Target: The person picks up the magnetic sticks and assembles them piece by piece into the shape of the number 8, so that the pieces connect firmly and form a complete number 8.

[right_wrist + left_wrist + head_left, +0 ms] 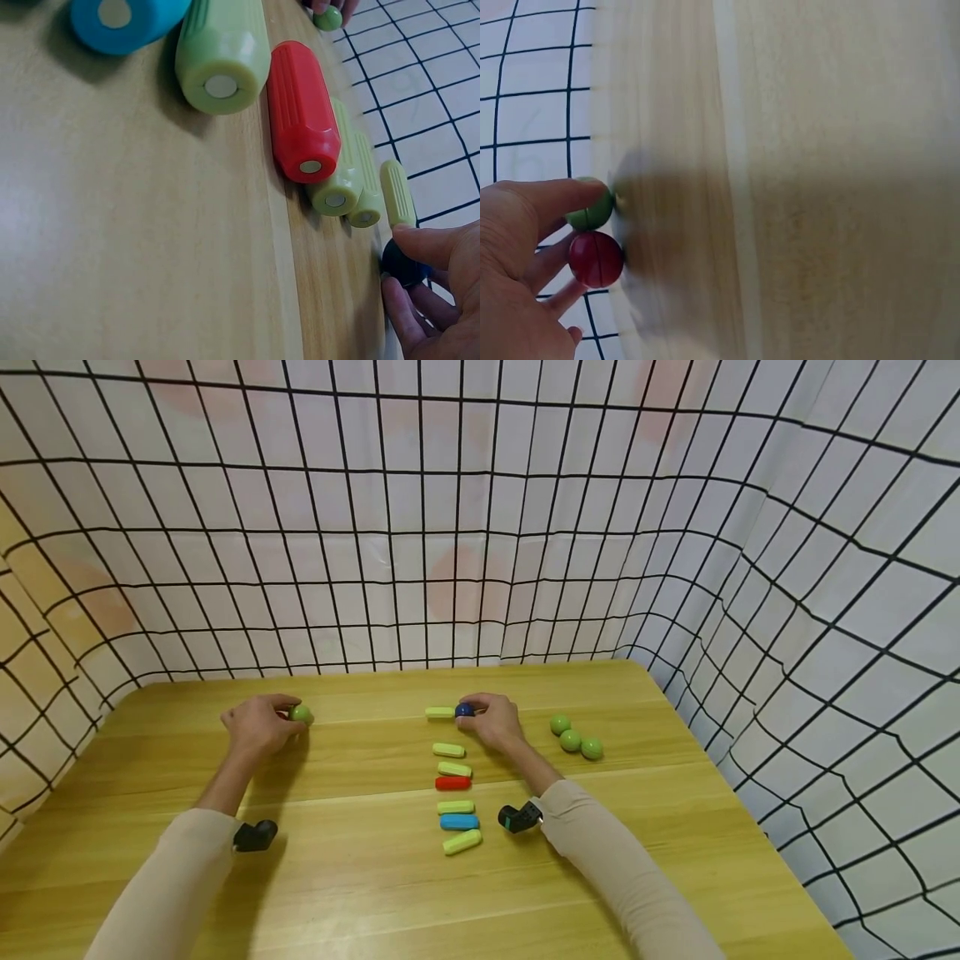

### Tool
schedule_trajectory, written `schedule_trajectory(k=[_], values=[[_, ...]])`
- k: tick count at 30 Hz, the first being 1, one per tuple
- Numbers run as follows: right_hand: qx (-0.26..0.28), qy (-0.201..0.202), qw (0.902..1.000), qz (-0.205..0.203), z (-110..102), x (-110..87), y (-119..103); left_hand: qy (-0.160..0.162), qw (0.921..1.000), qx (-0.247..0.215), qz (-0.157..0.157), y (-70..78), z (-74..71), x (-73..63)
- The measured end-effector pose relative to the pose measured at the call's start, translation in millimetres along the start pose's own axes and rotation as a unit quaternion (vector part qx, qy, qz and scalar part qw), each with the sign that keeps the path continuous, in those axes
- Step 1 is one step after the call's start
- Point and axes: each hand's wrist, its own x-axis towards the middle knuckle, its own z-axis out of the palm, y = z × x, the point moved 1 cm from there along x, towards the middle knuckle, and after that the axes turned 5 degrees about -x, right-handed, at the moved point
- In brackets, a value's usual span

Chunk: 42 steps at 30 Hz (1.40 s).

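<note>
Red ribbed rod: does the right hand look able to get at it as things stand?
Probably yes, though the right hand pinches a dark blue ball. The red ribbed rod lies uncovered nearby, with a pale green rod close along its far side.

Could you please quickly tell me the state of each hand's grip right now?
Left grip: holding a green ball, with a red ball right beside it.
Right grip: holding a dark blue ball.

Head view forward-down, wrist views close; tabletop shared.
</note>
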Motion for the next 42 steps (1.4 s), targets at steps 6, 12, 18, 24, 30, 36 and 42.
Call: schedule_trajectory(k=[6,12,18,24,30,36,42], values=[[-0.006,0.001,1.0,-0.004,0,-1.0,0,0.004,0.9999,0.008,0.006,2.1,-0.4,-1.1],[-0.01,0.0,0.9999,-0.007,0,-1.7,-2,0.003,0.9999,0.007,0.01,1.6,-0.7,-0.5],[-0.01,0.003,0.9999,-0.007,-1,-2.3,-2,0.013,0.9996,-0.005,0.024,7.9,-5.2,2.9],[-0.012,0.007,0.9999,-0.007,-3,-1.2,-2,0.014,0.9984,-0.017,0.053,27.0,-9.2,7.4],[-0.01,0.005,0.9999,-0.003,-2,-1.0,0,0.008,0.9967,-0.003,0.08,50.2,-5.7,9.7],[-0.01,0.01,0.9999,0.0,0,-0.7,1,0.01,0.9943,-0.012,0.105,71.8,3.4,14.0],[-0.011,0.009,0.9999,-0.003,1,-1.3,0,-0.006,0.9922,-0.058,0.11,91.9,15.8,18.1]])
